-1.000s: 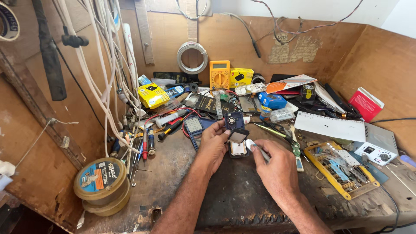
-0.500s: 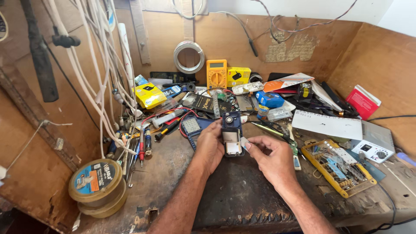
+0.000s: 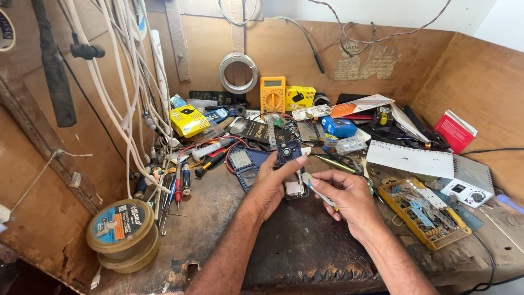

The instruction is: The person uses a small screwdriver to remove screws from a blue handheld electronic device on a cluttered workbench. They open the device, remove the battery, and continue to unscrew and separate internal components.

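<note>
The left hand [image 3: 270,186] wraps around an opened phone [image 3: 289,166], fingers across its top, pinning it flat on the bench [image 3: 305,246] so it likely won't slide. The right hand [image 3: 344,199], at the phone's 3 o'clock, pinches a slim tool [image 3: 316,188] like a pen, tip aimed at the exposed inside, seemingly for fine control. At the phone's 9 o'clock lies a blue calculator-like device [image 3: 243,164]; screwdrivers [image 3: 180,183] lie farther that way. At 12 o'clock stands an orange multimeter [image 3: 272,94]. At 4 o'clock sits a yellow parts tray [image 3: 423,210], within reach. A solder-wire spool [image 3: 121,232] rests at 8 o'clock
</note>
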